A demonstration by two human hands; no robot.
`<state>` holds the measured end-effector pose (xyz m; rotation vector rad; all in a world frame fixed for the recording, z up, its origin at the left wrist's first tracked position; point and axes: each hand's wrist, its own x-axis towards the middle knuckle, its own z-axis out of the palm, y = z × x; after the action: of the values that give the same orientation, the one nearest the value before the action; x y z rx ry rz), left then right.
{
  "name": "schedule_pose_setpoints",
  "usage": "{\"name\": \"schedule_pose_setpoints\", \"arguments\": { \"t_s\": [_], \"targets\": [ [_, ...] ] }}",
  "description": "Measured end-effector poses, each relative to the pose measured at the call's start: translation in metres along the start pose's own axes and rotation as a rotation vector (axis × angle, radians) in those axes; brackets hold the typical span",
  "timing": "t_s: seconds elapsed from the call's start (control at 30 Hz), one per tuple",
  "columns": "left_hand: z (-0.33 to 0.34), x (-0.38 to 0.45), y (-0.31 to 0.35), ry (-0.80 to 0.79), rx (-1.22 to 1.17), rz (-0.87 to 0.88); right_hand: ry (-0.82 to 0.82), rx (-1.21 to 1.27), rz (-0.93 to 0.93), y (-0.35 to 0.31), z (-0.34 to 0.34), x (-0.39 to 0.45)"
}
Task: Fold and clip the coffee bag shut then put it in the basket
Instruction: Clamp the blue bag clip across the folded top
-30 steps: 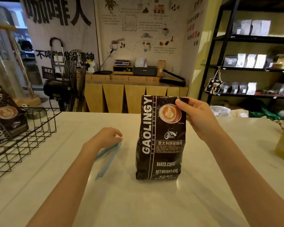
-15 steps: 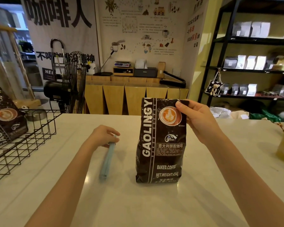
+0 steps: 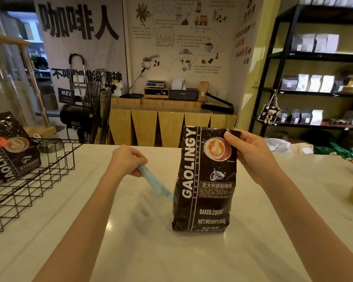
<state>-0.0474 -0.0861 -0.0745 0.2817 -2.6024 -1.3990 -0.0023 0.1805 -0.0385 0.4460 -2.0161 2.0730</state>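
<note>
Step in hand, as I judge it: fold made, clip being brought to it. My right hand (image 3: 251, 154) has its grip pinching the folded top right corner of the coffee bag (image 3: 204, 180), which stands upright mid-worktop (image 3: 192, 257), black and glossy. My left hand (image 3: 126, 161) has its grip pinching the blue clip (image 3: 155, 183), lifted, tip just beside the bag. Next: slide clip across fold. Basket (image 3: 29, 180) waits at the left edge.

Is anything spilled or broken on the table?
Nothing looks spilled or broken. The coffee bag stands upright on the table, pinched at its top corner by the right hand. The left hand holds the blue clip.
</note>
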Motion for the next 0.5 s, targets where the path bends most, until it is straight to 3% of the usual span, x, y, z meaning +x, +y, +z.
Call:
{"name": "schedule_pose_setpoints", "arguments": {
  "t_s": [0.17, 0.3, 0.43, 0.5],
  "targets": [
    [0.003, 0.005, -0.011, 0.069, -0.152, -0.144, -0.013, 0.004, -0.006, 0.0, -0.001, -0.001],
    [-0.004, 0.004, -0.009, -0.025, -0.252, -0.264, 0.0, -0.007, -0.004, 0.001, -0.001, 0.0],
    [-0.025, -0.005, -0.006, -0.237, -0.232, -0.123, 0.013, -0.014, -0.005, 0.001, 0.001, 0.001],
    [-0.032, -0.009, -0.003, -0.239, -0.189, -0.012, 0.016, -0.021, -0.004, 0.002, 0.0, 0.001]
  ]
}}
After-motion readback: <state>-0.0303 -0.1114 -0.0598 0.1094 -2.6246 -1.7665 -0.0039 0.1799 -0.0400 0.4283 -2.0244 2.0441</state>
